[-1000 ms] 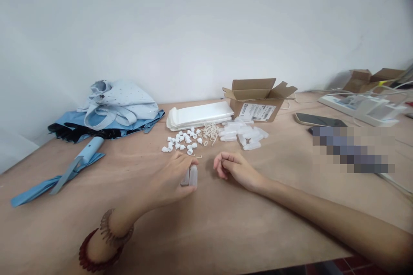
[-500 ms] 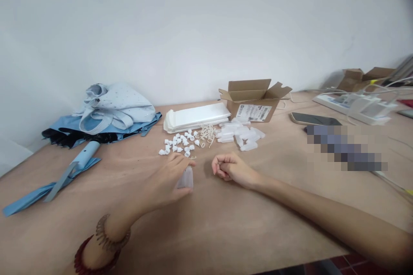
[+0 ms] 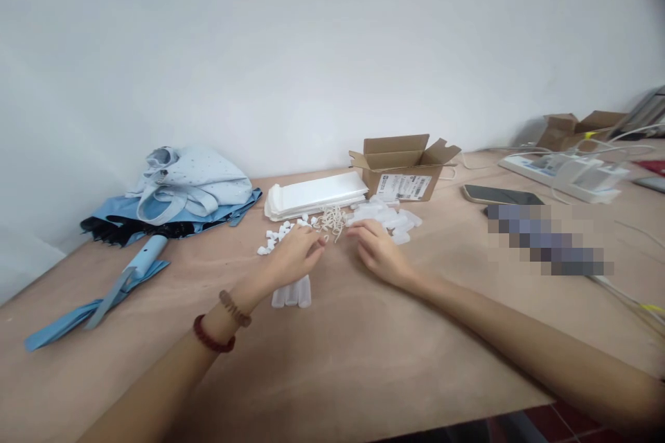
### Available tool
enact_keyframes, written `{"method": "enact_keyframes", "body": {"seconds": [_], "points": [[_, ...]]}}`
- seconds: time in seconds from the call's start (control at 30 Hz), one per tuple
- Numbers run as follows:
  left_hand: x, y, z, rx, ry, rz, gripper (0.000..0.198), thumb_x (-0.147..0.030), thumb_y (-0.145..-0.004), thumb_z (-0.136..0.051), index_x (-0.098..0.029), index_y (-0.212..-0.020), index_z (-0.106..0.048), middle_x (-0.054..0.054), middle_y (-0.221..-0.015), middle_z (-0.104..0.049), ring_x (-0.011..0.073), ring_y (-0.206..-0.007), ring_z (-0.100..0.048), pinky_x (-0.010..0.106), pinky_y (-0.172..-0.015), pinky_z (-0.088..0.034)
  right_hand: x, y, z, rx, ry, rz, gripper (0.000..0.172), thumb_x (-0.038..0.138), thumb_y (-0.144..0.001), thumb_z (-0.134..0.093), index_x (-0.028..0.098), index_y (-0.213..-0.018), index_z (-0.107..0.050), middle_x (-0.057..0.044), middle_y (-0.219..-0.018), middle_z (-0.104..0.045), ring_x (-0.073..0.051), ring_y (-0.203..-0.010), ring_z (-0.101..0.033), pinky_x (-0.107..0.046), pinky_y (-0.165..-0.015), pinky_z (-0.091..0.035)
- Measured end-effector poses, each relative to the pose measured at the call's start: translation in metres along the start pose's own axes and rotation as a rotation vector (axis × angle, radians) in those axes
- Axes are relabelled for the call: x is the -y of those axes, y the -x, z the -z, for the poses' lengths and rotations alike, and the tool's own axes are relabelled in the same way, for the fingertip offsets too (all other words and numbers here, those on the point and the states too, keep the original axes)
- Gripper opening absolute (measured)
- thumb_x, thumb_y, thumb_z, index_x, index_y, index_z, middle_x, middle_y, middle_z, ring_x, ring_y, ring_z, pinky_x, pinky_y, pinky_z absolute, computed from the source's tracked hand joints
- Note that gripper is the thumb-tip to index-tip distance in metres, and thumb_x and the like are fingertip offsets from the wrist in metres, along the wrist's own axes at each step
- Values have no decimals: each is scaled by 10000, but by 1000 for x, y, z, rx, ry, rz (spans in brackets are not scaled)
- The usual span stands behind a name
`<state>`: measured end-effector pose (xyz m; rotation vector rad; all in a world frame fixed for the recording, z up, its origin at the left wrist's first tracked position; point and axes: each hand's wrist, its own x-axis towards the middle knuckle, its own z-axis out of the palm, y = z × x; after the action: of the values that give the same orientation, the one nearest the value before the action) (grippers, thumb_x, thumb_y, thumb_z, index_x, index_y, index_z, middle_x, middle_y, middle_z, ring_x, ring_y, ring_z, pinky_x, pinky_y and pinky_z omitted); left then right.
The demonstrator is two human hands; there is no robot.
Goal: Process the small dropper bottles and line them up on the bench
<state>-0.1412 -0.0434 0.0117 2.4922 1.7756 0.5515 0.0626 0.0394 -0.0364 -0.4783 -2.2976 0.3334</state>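
My left hand (image 3: 294, 255) reaches over the scatter of small white caps (image 3: 275, 234), its fingertips pinched together at the pile's right end; what they hold is hidden. My right hand (image 3: 378, 249) lies beside it with fingers stretched out, the tips touching the near edge of the heap of small clear plastic bottles (image 3: 393, 217). Three clear bottles (image 3: 291, 294) lie side by side on the table just behind my left wrist. A tangle of beige loops (image 3: 332, 218) sits between the caps and the bottles.
A stack of white bags (image 3: 314, 194) and an open cardboard box (image 3: 402, 167) stand behind the piles. A blue folded umbrella (image 3: 132, 264) and a light blue bag (image 3: 192, 180) lie at the left. A phone (image 3: 499, 194), a power strip (image 3: 566, 169) and cables are at the right.
My left hand let go of the bottles it held and left them lying on the table, then moved forward to the caps. My right hand uncurled and reached forward to the bottle heap.
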Motion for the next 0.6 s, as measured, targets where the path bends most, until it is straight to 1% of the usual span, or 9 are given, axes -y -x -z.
{"method": "enact_keyframes", "body": {"seconds": [0.07, 0.17, 0.23, 0.33, 0.43, 0.5, 0.6], "points": [[2, -11, -8, 0, -70, -40, 193, -165, -840, -454, -166, -877, -644, 79, -890, -623, 232, -900, -548, 379, -819, -443, -8, -1, 4, 5, 175, 15, 424, 9, -782, -383, 170, -1140, -543, -128, -1153, -558, -245, -1118, -452, -417, -925, -389], [2, -18, -15, 40, -145, -84, 227, -157, -851, -440, -170, -873, -665, 79, -848, -630, 238, -873, -551, 391, -816, -444, -14, -3, 8, 60, 425, -10, 435, 39, -838, -369, 157, -1239, -492, -146, -1283, -513, -289, -1231, -369, -471, -949, -333], [3, -19, -16, 22, -154, -71, 225, -168, -854, -447, -149, -929, -658, 100, -913, -636, 252, -914, -552, 410, -833, -449, -16, -3, 8, 103, 522, -35, 394, 95, -885, -364, 151, -1259, -476, -153, -1314, -500, -316, -1272, -324, -519, -954, -290], [6, -17, -12, -116, -100, -7, 281, -177, -858, -451, -96, -1081, -600, 151, -1121, -595, 271, -1066, -520, 438, -916, -432, -20, -3, 7, 147, 561, -47, 347, 157, -926, -350, 152, -1250, -473, -157, -1307, -512, -315, -1289, -309, -554, -959, -246], [7, -10, -4, -245, -10, 50, 363, -186, -873, -432, -62, -1200, -529, 174, -1245, -534, 259, -1172, -475, 440, -1008, -380, -22, -3, 6, 158, 582, -41, 378, 93, -910, -325, 156, -1257, -462, -154, -1287, -526, -299, -1288, -307, -557, -959, -218], [7, -3, 0, -287, 53, 79, 398, -207, -884, -422, -54, -1243, -498, 177, -1297, -501, 253, -1218, -447, 442, -1038, -358, -23, -5, 6, 157, 600, -45, 414, 43, -880, -318, 156, -1250, -469, -158, -1247, -545, -298, -1265, -322, -546, -950, -221], [5, 10, 4, -317, 124, 133, 422, -239, -899, -401, -77, -1282, -468, 166, -1349, -467, 250, -1249, -429, 454, -1035, -367, -22, -9, 7, 160, 642, -65, 433, 21, -851, -322, 148, -1227, -495, -175, -1163, -560, -304, -1155, -393, -512, -920, -253]]}}
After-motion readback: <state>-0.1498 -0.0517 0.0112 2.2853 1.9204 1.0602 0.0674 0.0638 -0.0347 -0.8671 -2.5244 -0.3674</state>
